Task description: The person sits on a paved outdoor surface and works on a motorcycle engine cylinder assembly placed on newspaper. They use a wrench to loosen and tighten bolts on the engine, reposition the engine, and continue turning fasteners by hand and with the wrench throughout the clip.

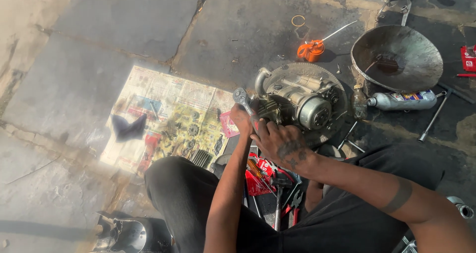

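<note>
A grey metal engine [302, 101] lies on a round metal disc [297, 69] on the stone floor in front of me. My left hand [241, 120] grips the handle of a metal ratchet wrench [243, 100], whose head points up and to the left of the engine. My right hand [280, 143] is closed over the same handle just below, pressed against the engine's near side. Both forearms reach in from the bottom of the view.
A newspaper sheet [158, 96] at left holds gears, small parts and a dark cloth [129, 126]. Behind the engine are an orange oil can [311, 49], a metal pan [396, 57] and a silver bottle [402, 100]. Pliers and red-handled tools [277, 193] lie between my knees.
</note>
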